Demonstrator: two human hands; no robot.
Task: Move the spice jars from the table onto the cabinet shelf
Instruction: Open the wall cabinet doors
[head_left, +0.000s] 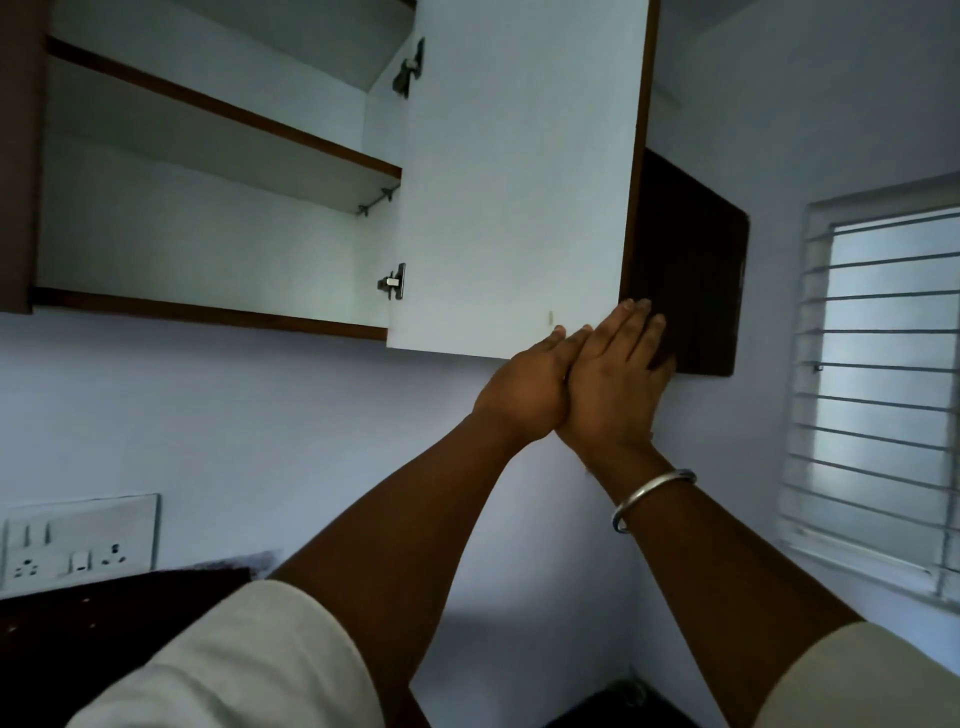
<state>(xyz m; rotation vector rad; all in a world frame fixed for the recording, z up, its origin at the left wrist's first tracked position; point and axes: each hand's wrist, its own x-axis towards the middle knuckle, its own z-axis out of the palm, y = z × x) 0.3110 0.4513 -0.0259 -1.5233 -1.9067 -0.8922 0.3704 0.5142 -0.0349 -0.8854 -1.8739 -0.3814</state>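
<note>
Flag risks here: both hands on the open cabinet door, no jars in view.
1. The left hand and right hand press the door at its lower free corner. The right hand's fingers lie across the door's edge, so they might get pinched if it swings toward the dark cabinet behind.
2. Force at that corner, far from the hinges, could strain them.

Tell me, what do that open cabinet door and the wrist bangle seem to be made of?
The cabinet door is probably laminated board: smooth matt white inner face, dark brown wood-look edge. The bangle is likely metal, perhaps steel or silver: a plain ring with bright silvery highlights.
</note>
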